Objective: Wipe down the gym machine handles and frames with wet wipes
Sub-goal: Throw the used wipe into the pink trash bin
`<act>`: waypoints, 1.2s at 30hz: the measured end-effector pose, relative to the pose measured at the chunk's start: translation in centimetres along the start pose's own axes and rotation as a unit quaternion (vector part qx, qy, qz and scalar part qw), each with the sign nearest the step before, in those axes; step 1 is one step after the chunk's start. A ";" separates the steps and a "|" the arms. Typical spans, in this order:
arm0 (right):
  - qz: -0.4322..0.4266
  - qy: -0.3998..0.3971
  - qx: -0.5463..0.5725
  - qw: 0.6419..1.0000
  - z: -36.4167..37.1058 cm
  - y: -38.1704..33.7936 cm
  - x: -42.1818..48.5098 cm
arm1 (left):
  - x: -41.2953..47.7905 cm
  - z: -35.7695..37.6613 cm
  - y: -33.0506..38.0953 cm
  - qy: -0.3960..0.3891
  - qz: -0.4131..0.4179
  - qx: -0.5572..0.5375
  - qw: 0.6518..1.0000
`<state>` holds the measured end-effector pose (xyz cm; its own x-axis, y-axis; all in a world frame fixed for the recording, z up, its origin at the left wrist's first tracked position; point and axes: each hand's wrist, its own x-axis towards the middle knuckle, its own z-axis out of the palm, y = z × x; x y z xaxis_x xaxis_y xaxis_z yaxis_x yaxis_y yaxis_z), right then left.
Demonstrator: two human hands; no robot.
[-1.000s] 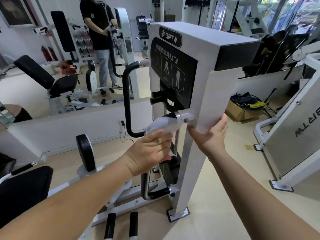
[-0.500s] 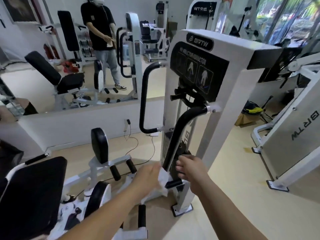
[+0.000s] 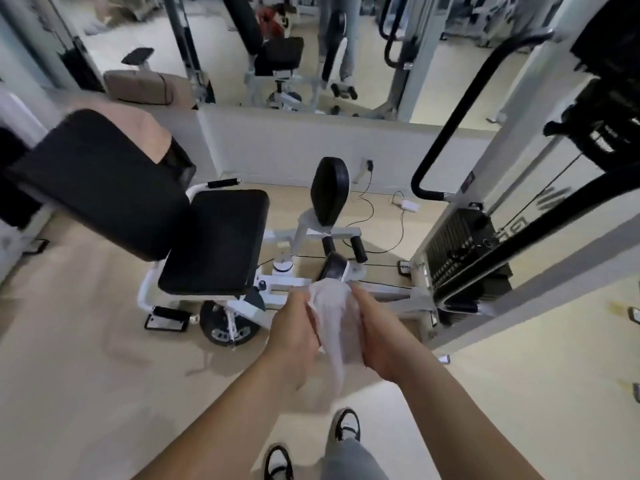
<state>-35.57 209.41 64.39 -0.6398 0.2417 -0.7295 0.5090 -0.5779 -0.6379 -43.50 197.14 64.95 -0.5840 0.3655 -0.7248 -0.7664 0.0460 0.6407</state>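
Observation:
A white wet wipe [image 3: 337, 323] hangs crumpled between both my hands in front of my body, off the machine. My left hand [image 3: 294, 330] grips its left side and my right hand [image 3: 375, 332] grips its right side. Below and beyond them stands the white gym machine with a black seat [image 3: 216, 242], a black backrest [image 3: 100, 183], a black leg pad [image 3: 329, 190] and a white low frame [image 3: 381, 294]. To the right rise its black curved handles [image 3: 450, 109] and the weight stack [image 3: 460, 254].
A mirror wall [image 3: 311, 53] runs behind the machine, reflecting other equipment. A cable and a white charger [image 3: 408, 205] lie on the beige floor by the wall. My shoes [image 3: 346, 426] show at the bottom. Bare floor spreads to the left and right.
My view has tilted down from the machine's upper column to its seat and base. Both hands have left the handle and come together holding the wipe.

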 end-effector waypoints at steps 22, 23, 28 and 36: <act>0.002 -0.077 -0.075 0.994 27.5 0.1 11.7 | -0.2 -21.5 6.8 0.259 0.185 0.000 0.948; 0.001 -0.073 -0.083 0.994 29.5 0.4 12.3 | 0.1 -23.0 7.5 0.255 0.176 -0.030 0.950; 0.000 -0.099 -0.097 0.990 40.3 2.0 15.6 | 2.6 -33.2 12.8 0.261 0.181 -0.039 0.948; -0.044 -0.053 -0.126 0.990 58.2 2.7 18.4 | 5.0 -49.4 25.0 0.215 0.150 -0.026 0.965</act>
<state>-79.52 166.93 63.57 -0.7387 0.1916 -0.6462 0.5670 -0.3417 -0.7495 -78.80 154.18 64.78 -0.8299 -0.0640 -0.5542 -0.5518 -0.0526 0.8323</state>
